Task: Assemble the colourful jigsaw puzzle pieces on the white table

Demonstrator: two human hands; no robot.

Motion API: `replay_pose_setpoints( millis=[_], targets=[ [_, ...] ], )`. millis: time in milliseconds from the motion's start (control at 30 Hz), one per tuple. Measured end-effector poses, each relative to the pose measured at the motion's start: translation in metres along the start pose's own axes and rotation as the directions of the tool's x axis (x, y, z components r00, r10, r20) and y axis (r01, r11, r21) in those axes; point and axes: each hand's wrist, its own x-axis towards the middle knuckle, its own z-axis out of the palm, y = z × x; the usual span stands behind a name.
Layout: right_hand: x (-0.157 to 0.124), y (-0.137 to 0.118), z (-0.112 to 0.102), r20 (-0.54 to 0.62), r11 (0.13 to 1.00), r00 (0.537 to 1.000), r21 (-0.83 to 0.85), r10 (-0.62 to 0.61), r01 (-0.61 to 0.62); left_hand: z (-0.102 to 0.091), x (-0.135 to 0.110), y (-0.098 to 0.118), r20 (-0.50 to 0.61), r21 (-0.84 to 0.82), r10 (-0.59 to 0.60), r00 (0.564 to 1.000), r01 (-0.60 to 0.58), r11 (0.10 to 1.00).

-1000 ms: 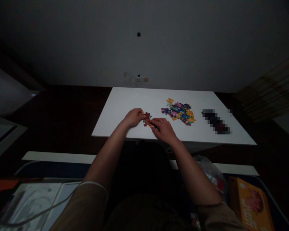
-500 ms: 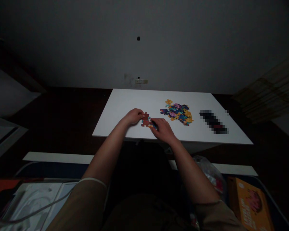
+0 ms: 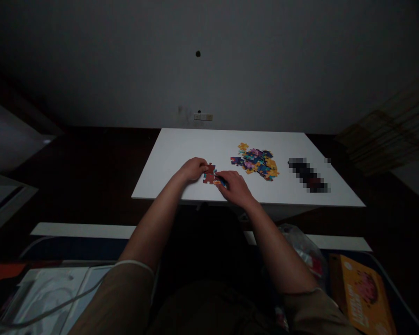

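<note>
I have the left hand (image 3: pixel 194 169) touching brown puzzle pieces (image 3: pixel 209 178) near the white table's (image 3: pixel 171 153) front edge; whether it pinches, I cannot tell. The right hand (image 3: pixel 235 187) pinches a blue piece (image 3: pixel 222 180) just beside them, near a colourful pile (image 3: pixel 258 164).

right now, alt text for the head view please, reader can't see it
A person's left hand and right hand have their grip at opposite sides of reddish-brown puzzle pieces on a white table. To the right lies a colourful puzzle heap, then a pixelated dark patch; an orange box sits nearer the viewer.
</note>
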Motion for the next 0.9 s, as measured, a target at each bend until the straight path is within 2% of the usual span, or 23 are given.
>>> replay_pose_setpoints(
  millis=[267,567,700,800,900],
  targets=[
    [-0.001,-0.001,-0.001,0.03,0.996,0.999,-0.085,-0.014,0.016,-0.004,-0.005,0.011,0.0,-0.004,-0.03,1.0,0.03,1.0],
    [0.0,-0.003,0.0,0.031,0.997,0.999,-0.082,0.011,-0.009,0.002,-0.005,0.004,-0.044,-0.109,-0.053,0.998,0.048,0.993],
    [0.001,-0.003,-0.001,0.036,0.997,0.999,-0.074,0.018,-0.016,0.002,-0.005,0.008,-0.075,-0.165,-0.074,0.994,0.061,0.985],
    [0.001,-0.002,-0.001,0.047,0.998,0.999,-0.068,0.021,-0.018,0.004,-0.021,0.015,-0.124,-0.188,-0.074,0.989,0.05,0.981],
    [0.0,0.0,0.0,0.042,0.999,0.999,-0.044,0.023,-0.022,0.009,-0.055,0.023,-0.185,-0.163,0.01,0.983,-0.041,0.986]
  ],
)
